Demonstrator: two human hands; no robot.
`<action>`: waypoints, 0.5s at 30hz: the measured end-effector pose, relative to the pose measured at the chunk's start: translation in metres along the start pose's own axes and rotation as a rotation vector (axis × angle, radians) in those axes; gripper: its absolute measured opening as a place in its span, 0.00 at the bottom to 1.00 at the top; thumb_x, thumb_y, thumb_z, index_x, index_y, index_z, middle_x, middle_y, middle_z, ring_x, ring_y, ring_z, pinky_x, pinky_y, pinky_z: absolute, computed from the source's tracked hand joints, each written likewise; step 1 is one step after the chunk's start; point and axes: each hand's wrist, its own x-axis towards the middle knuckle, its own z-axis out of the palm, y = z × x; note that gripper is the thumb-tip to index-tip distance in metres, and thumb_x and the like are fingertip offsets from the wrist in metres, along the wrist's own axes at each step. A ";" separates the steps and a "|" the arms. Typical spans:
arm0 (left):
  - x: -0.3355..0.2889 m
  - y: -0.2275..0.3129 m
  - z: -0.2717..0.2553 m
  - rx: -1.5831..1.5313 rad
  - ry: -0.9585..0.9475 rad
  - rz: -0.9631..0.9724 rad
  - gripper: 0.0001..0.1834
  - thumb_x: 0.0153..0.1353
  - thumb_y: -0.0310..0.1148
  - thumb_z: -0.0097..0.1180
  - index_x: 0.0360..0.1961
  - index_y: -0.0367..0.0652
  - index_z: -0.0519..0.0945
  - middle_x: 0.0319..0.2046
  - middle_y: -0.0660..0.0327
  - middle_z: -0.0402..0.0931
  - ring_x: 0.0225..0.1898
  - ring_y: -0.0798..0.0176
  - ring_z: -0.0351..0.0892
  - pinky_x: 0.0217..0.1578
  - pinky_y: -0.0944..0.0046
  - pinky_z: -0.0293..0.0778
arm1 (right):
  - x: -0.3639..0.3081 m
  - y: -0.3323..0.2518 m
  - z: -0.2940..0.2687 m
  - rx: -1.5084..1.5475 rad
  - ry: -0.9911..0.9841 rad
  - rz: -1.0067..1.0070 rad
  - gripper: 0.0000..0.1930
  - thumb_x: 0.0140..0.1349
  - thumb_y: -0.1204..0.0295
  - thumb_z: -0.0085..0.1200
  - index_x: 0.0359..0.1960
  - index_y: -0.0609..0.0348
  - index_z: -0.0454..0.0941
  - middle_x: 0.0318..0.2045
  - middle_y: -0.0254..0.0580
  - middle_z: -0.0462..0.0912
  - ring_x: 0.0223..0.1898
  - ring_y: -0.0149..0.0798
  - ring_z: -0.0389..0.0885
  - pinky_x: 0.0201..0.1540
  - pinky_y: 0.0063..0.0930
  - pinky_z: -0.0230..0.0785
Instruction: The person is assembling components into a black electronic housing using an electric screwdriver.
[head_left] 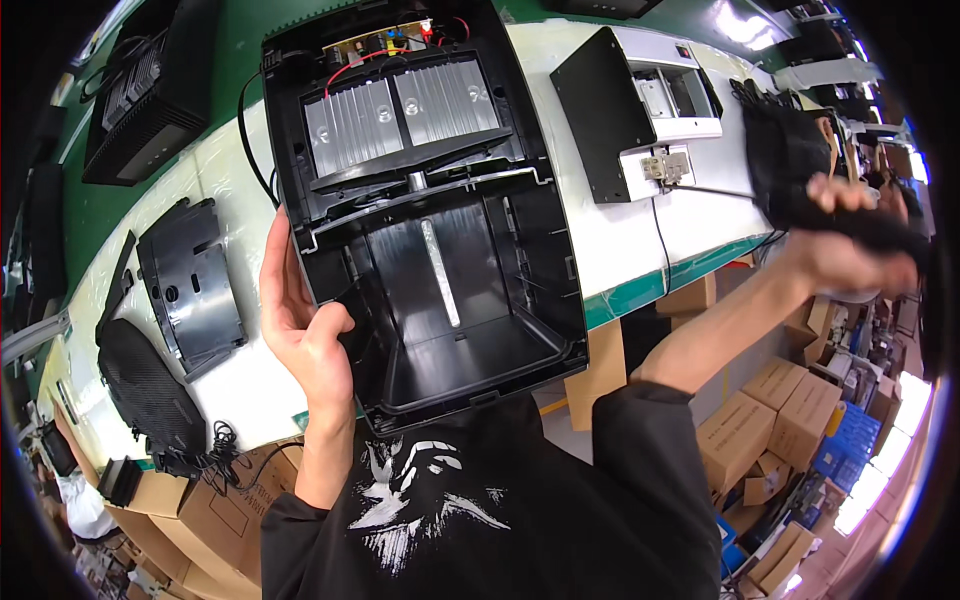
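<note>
My left hand (pixel 312 345) grips the left side of a black plastic housing (pixel 575 290), its thumb over the edge. The housing is tilted up with its inside showing. In its upper part sit two ribbed metal heat sinks (pixel 350 125), a small circuit board (pixel 375 45) and red wires. The lower part is a hollow bay with a pale strip (pixel 440 272) down its middle. At the far right, my right hand (pixel 850 262) is blurred, its fingers closed around a long black object (pixel 890 232) whose kind I cannot make out.
A white-and-black device (pixel 635 120) stands on the white bench (pixel 540 60), right of the housing. To the left lie a curved black plastic cover (pixel 195 285) and a black mesh piece with cords (pixel 150 385). Another finned black unit (pixel 150 90) is behind. Cardboard boxes (pixel 745 435) stand at lower right.
</note>
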 end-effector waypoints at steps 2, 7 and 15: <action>0.002 -0.005 -0.005 -0.004 0.009 -0.010 0.46 0.30 0.16 0.38 0.62 0.29 0.62 0.64 0.48 0.58 0.69 0.55 0.49 0.66 0.66 0.47 | 0.021 0.019 0.025 0.073 -0.142 0.188 0.44 0.52 0.26 0.26 0.44 0.58 0.67 0.19 0.42 0.66 0.18 0.38 0.63 0.24 0.34 0.60; -0.001 -0.003 -0.006 -0.074 0.001 0.000 0.44 0.32 0.13 0.37 0.62 0.28 0.60 0.63 0.48 0.59 0.67 0.55 0.53 0.67 0.62 0.46 | 0.046 0.030 0.067 0.030 -0.287 0.227 0.24 0.67 0.53 0.31 0.45 0.64 0.68 0.20 0.47 0.71 0.18 0.39 0.68 0.22 0.32 0.64; 0.000 -0.006 -0.006 -0.137 -0.008 -0.007 0.43 0.33 0.11 0.37 0.61 0.28 0.61 0.63 0.49 0.59 0.67 0.54 0.54 0.66 0.62 0.49 | 0.030 0.012 0.058 0.022 -0.256 0.232 0.27 0.65 0.49 0.34 0.48 0.64 0.66 0.19 0.45 0.70 0.18 0.39 0.68 0.22 0.31 0.64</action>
